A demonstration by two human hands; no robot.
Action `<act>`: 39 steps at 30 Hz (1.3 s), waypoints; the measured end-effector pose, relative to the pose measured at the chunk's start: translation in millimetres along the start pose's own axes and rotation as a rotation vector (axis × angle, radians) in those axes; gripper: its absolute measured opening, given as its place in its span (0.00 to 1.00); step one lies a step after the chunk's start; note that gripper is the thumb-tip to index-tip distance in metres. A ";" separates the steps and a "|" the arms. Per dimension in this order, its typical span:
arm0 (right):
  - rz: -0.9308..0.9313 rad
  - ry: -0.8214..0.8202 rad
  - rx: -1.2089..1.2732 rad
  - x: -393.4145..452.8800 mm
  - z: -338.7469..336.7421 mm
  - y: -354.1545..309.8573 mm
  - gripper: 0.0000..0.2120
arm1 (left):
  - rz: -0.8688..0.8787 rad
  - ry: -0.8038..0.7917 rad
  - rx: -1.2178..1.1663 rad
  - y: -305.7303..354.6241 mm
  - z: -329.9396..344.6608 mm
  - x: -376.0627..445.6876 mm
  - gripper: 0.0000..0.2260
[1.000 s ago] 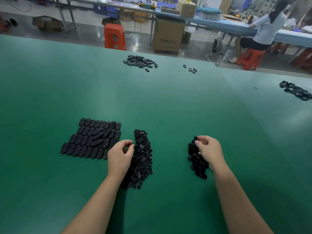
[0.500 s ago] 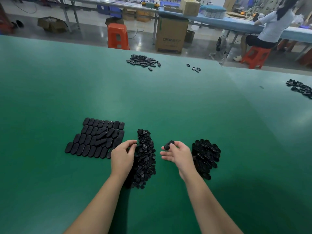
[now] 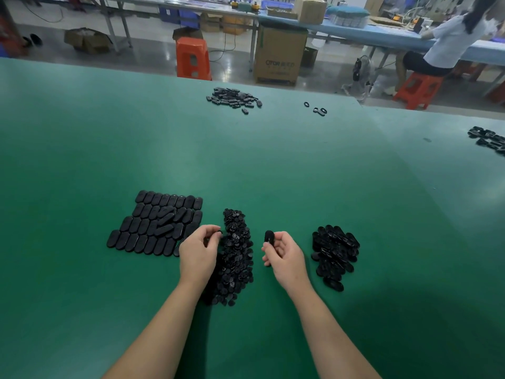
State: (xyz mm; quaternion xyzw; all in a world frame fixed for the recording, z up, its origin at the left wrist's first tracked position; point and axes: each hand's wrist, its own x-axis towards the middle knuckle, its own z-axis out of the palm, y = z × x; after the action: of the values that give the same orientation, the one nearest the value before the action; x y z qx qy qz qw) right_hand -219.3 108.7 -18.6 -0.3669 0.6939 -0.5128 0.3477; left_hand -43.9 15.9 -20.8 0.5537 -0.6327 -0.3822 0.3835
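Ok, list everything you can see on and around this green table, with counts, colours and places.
table: one, green, fills the foreground
oval pieces in rows: many, black, near left
small-parts heap: one, black, between the hands
oval-shell heap: one, black, near right
far heap: one, black, far edge
loose rings: a few, black, far edge
edge heap: one, black, right edge
stools: two, orange, floor beyond
cardboard box: one, brown, floor beyond
seated person: one, white top, far right
left hand: fingers pinch a small part, black
right hand: fingers hold one oval piece, black
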 end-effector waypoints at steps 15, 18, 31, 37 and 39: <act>-0.018 0.019 0.040 -1.9 1.8 -3.6 0.05 | -0.003 -0.012 0.000 -3.3 -1.3 0.5 0.07; -0.021 0.010 0.040 -1.2 1.6 -2.3 0.08 | -0.008 -0.018 0.007 -3.5 -1.3 0.8 0.07; -0.045 -0.003 -0.048 -0.1 3.6 -0.6 0.16 | 0.203 -0.199 0.091 36.7 14.9 -11.6 0.06; -0.057 -0.014 -0.062 0.5 2.6 0.2 0.17 | 0.259 -0.256 0.201 48.4 32.0 -20.5 0.04; -0.046 -0.018 -0.075 0.4 2.1 0.6 0.17 | 0.245 -0.257 0.234 48.3 34.0 -18.8 0.04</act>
State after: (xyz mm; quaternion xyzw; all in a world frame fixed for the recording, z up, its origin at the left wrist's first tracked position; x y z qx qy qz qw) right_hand -217.9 107.5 -19.6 -0.4001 0.7008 -0.4913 0.3278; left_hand -92.7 41.2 7.8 0.4600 -0.7790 -0.3243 0.2763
